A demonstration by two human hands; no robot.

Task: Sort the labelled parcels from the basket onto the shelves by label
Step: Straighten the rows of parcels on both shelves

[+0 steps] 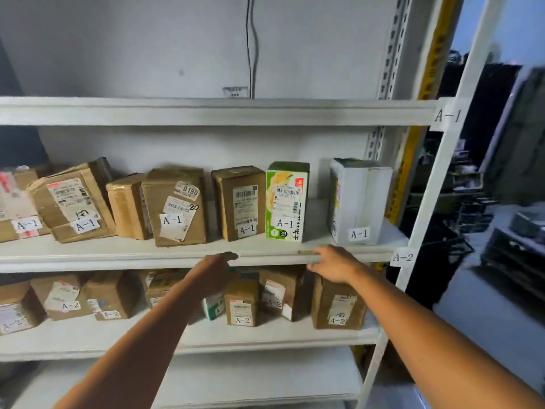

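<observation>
**Head view.**
- Step, est.: seating a parcel in the row on the A-2 shelf (pixel 265 339).
- L hand (pixel 218 271) reaches in under the lip of the A-1 shelf (pixel 118 252). Fingers are curled and the tips are partly hidden by the lip. It sits just above a green-white box (pixel 213 309); cannot tell whether it grips it.
- R hand (pixel 331 262) lies with fingers fairly straight on top of the end parcel (pixel 339 305), at the row's right. It holds nothing.
- Basket is not in view.

**Next move, est.:**
- Set the box upright w/ label facing out.
- Draw both hands clear w/o knocking neighbours.
- Fetch the next parcel and read its label before shelving.

**Contents.**
- A-1 shelf: one row of boxes. Six show A-1 labels, incl. a green carton (pixel 287 202) and a white box (pixel 358 202). One brown box (pixel 125 206) shows no label.
- A-2 shelf: brown boxes, labels reading A-2 where legible. The green-white box's label is part hidden by the arm.
- Post tags: A-1 tag (pixel 448 115) and A-2 tag (pixel 402 257).
</observation>
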